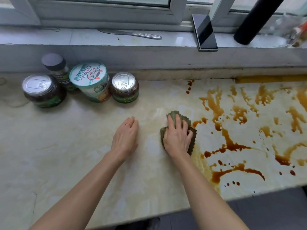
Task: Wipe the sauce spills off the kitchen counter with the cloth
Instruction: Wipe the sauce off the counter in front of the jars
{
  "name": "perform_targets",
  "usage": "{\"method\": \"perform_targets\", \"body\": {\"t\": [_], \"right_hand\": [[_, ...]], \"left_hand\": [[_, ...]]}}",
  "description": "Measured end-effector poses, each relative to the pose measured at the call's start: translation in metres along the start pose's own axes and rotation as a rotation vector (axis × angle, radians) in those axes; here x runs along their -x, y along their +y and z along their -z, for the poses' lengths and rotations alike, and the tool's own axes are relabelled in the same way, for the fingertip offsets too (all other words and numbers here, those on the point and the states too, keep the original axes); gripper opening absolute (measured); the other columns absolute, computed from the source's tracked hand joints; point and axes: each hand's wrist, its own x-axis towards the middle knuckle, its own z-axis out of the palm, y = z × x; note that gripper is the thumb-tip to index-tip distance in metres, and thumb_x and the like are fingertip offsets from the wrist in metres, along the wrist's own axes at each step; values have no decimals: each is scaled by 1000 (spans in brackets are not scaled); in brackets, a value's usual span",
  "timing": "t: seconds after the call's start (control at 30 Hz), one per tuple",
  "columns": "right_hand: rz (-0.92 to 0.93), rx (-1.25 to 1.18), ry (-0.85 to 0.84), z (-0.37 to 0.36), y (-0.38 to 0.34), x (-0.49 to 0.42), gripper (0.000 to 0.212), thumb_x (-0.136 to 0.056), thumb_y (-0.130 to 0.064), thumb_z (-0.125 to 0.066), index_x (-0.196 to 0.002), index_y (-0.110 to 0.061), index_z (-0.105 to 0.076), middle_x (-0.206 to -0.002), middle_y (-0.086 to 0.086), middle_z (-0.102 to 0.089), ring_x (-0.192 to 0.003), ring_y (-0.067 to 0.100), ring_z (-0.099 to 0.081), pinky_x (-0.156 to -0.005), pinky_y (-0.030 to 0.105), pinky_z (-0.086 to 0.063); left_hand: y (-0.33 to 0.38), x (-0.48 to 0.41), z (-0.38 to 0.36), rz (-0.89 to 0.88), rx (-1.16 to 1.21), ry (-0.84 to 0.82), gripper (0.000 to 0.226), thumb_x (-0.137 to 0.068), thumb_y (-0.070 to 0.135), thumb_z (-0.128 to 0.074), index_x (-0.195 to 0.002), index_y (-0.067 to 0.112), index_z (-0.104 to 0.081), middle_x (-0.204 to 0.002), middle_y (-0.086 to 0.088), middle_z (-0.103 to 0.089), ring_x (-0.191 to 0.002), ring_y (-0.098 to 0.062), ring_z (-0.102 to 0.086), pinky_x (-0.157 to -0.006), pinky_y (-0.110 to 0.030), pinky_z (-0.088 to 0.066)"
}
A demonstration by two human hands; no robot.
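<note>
The right hand (178,135) presses palm-down on the green cloth (174,114), fingers laid over it rather than closed round it. The left hand (126,135) rests flat and empty on the counter (83,146), to the left of the cloth. That side shows no sauce, but the cloth's right edge only just meets the brown sauce spills (229,143), which run on thick and unsmeared to the frame's edge. In my assessment most of the wiping remains.

glossy pale marble-look stone counter (83,146); rough, nubbly olive-green woven cloth (192,138); wet, shiny brown sauce spills (230,143); shiny silver metal pull-tab lid (123,82); glossy black glass phone (204,31).
</note>
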Motion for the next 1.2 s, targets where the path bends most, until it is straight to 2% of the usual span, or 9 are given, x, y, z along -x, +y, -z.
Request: {"method": "perform_targets", "body": {"t": [0.17,0.3,0.47,0.57,0.67,0.8,1.03,1.1,1.2], "right_hand": [[56,-13,-42,-11,-16,17,63,-94,-21,-41,-150,-33,-16,-161,-7,-6,-141,30,-10,-107,56,-19],[114,-14,-46,-5,-13,-9,57,-96,-23,-35,-148,-40,-19,-160,-10,-10,-141,24,-12,-109,50,-19],[-118,5,10,6,16,-30,56,-97,-22,-36,-148,-39,-20,-160,-8,-13,-139,24,-17,-104,47,-24],[-162,1,16,5,15,-19,62,-94,-20,-41,-149,-37,-18,-160,-6,-11,-140,27,-15,-104,47,-24],[-67,-22,-2,-7,-5,1,69,-92,-16,-44,-150,-37,-14,-161,-8,-5,-142,28,-11,-107,50,-22],[94,-24,2,-12,-4,5,62,-94,-18,-36,-148,-41,-18,-160,-9,-10,-141,25,-11,-107,51,-22],[-147,8,33,4,32,-22,62,-94,-19,-43,-148,-40,-19,-160,-5,-10,-140,25,-13,-104,47,-23],[-120,2,35,0,21,-5,66,-92,-17,-44,-148,-39,-18,-160,-4,-9,-140,27,-13,-104,47,-23],[51,-17,43,-15,2,29,61,-90,-17,-33,-147,-38,-24,-160,-4,-14,-139,29,-18,-101,48,-26]], "left_hand": [[5,-6,0,-12,-10,-43,63,-89,4,-39,-149,6,-20,-158,-10,-16,-146,-21,-16,-117,-26,-12],[9,-6,2,-17,-51,-83,64,-92,5,-39,-150,6,-14,-159,-10,-11,-147,-21,-13,-117,-25,-14],[9,-9,14,-45,-98,-138,65,-90,5,-44,-149,6,-16,-159,-10,-12,-146,-22,-15,-115,-26,-16],[12,-9,13,-50,-108,-142,64,-91,5,-43,-148,4,-16,-158,-11,-12,-146,-23,-14,-116,-26,-15],[14,-9,11,-36,-117,-137,64,-90,5,-42,-149,3,-15,-158,-13,-11,-147,-23,-13,-117,-27,-15],[15,-8,12,-29,-119,-154,65,-91,3,-39,-150,4,-10,-159,-13,-7,-147,-23,-10,-118,-27,-14],[18,-7,13,-19,-116,-166,66,-90,-4,-37,-149,3,-10,-159,-12,-7,-147,-24,-9,-116,-30,-20],[17,-7,11,-18,-114,-152,64,-91,-4,-35,-149,3,-10,-159,-12,-7,-147,-24,-8,-115,-30,-21],[16,-7,8,-11,-112,-138,61,-93,-2,-33,-150,3,-10,-159,-12,-7,-147,-24,-9,-116,-30,-20]]}}
